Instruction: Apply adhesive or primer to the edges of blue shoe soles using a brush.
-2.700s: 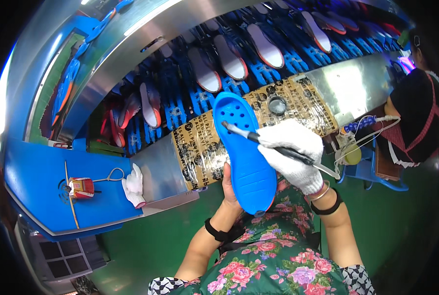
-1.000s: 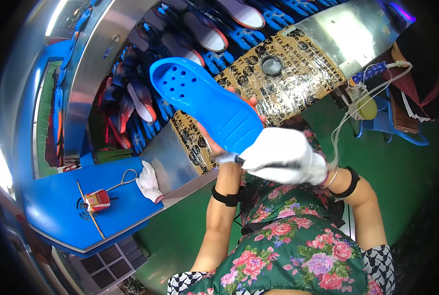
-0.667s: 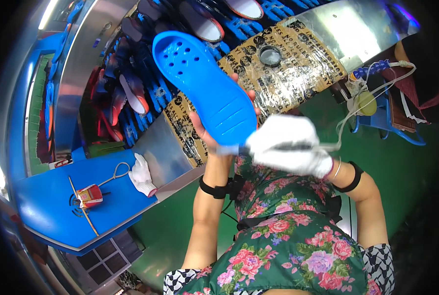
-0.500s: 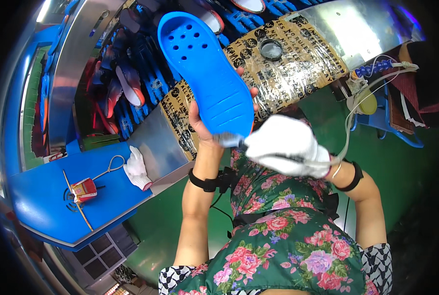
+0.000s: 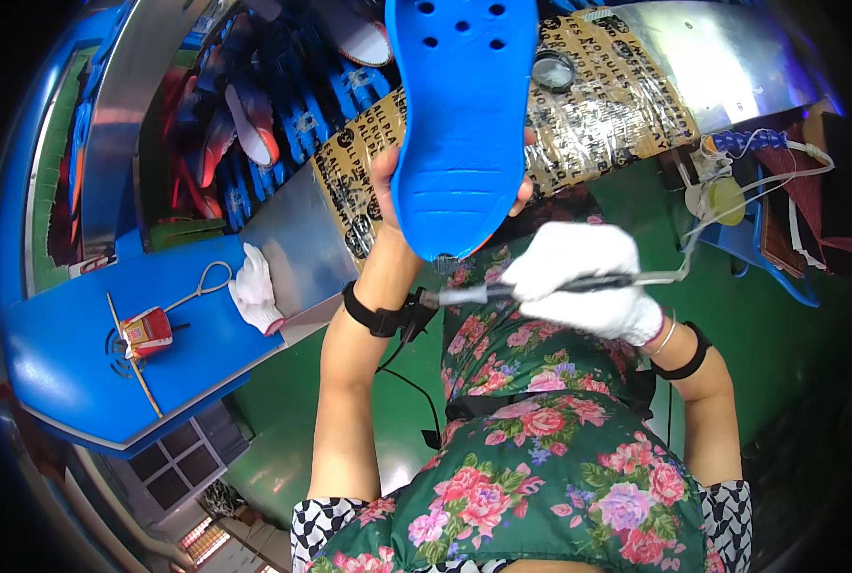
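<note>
The blue sole [image 5: 459, 143] is near twelve o'clock, its edges clasped by the bare left hand [image 5: 385, 186] — a glossy surface that could slide if that hold loosens. The gloved right hand [image 5: 581, 272] is closed around the brush [image 5: 466, 294], whose tube [image 5: 660, 277], leading off toward two o'clock, could snag and jerk the tip into the left wristband [image 5: 373, 315].

A white glove [image 5: 252, 291] lies near a small red box [image 5: 151, 331] and thin stick [image 5: 146, 387] on a blue tabletop [image 5: 53, 349].

Shoemaking workshop, racked shoes [image 5: 251, 132], steel ledge [image 5: 292, 229], green floor [image 5: 287, 425]
</note>
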The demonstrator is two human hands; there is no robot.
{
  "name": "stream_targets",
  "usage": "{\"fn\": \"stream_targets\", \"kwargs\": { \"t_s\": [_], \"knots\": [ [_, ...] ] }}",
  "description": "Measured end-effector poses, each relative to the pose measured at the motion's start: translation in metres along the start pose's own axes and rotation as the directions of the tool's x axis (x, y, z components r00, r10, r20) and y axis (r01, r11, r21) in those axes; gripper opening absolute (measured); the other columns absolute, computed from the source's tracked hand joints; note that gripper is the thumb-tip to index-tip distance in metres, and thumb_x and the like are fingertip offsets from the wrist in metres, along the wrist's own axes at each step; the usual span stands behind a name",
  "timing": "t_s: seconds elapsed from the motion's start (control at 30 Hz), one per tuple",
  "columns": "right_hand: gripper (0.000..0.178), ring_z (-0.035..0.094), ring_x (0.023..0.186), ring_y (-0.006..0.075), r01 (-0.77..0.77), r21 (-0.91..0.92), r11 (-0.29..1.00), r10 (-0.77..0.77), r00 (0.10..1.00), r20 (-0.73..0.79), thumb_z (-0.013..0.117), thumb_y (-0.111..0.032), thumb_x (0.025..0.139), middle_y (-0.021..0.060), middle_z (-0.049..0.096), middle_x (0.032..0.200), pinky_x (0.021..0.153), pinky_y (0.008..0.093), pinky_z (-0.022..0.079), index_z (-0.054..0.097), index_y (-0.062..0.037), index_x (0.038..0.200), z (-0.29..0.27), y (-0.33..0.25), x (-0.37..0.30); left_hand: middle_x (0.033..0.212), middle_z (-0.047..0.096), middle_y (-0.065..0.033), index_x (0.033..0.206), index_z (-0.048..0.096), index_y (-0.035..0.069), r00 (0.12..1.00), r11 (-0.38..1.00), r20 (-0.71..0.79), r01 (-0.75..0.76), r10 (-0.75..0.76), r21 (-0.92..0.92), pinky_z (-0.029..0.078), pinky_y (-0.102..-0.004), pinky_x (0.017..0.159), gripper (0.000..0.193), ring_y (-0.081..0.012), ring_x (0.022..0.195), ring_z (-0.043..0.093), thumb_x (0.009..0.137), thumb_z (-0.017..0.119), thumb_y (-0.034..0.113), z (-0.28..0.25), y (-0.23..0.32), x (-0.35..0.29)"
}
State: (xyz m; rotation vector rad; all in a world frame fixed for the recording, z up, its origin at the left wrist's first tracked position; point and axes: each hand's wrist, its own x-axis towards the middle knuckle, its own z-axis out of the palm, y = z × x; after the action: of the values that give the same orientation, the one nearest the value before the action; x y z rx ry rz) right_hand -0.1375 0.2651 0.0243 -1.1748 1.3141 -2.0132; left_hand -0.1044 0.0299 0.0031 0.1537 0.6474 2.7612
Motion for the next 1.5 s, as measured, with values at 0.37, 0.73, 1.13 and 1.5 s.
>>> {"fn": "stream_targets", "kwargs": {
  "t_s": [0.37, 0.73, 1.13, 1.5],
  "knots": [
    [0.021, 0.072, 0.084, 0.0239, 0.186, -0.292, 0.938, -0.146, 0.977, 0.153, 0.084, -0.006, 0.077, 0.0070, 0.077, 0.098, 0.072, 0.0348, 0.057, 0.079, -0.0100, 0.097, 0.004, -0.008, 0.002, 0.150, 0.040, -0.0318, 0.160, 0.023, -0.001, 0.989, 0.986, -0.053, 0.144, -0.140, 0.080, 0.056, -0.0538, 0.090, 0.121, -0.0487, 0.111, 0.059, 0.075, 0.075, 0.068, 0.002, 0.014, -0.002],
    [0.021, 0.074, 0.092, 0.0207, -0.094, -0.123, 0.988, 0.059, 0.963, -0.263, 0.083, 0.001, 0.079, 0.0133, 0.077, 0.102, 0.083, 0.0342, 0.059, 0.078, -0.0025, 0.099, -0.013, -0.011, 0.011, 0.145, 0.050, -0.0301, 0.159, 0.027, 0.001, 0.934, 0.987, -0.352, 0.006, -0.064, -0.163, 0.052, -0.0608, 0.091, 0.103, -0.0501, 0.120, 0.058, 0.088, 0.057, 0.070, 0.009, -0.007, -0.008],
    [0.035, 0.072, 0.091, 0.0281, 0.350, -0.825, 0.444, -0.363, 0.912, 0.191, 0.079, -0.001, 0.079, 0.0111, 0.075, 0.103, 0.080, 0.0423, 0.057, 0.076, -0.0133, 0.111, -0.037, -0.011, 0.047, 0.144, 0.053, -0.0271, 0.158, 0.032, 0.001, 0.972, 0.964, -0.234, -0.059, -0.003, -0.259, 0.053, -0.0628, 0.095, 0.089, -0.0519, 0.119, 0.061, 0.095, 0.049, 0.061, -0.015, -0.039, -0.024],
    [0.018, 0.063, 0.070, 0.0192, -0.115, 0.299, 0.947, 0.233, 0.888, -0.397, 0.070, 0.008, 0.078, 0.0130, 0.065, 0.096, 0.065, 0.0285, 0.053, 0.068, 0.0018, 0.094, -0.036, -0.032, 0.023, 0.151, 0.041, -0.0308, 0.160, 0.013, -0.001, 0.942, 0.947, 0.097, -0.316, 0.321, -0.059, 0.058, -0.0629, 0.091, 0.136, -0.0520, 0.124, 0.056, 0.064, 0.095, 0.050, 0.083, 0.052, -0.103]
  ]
}}
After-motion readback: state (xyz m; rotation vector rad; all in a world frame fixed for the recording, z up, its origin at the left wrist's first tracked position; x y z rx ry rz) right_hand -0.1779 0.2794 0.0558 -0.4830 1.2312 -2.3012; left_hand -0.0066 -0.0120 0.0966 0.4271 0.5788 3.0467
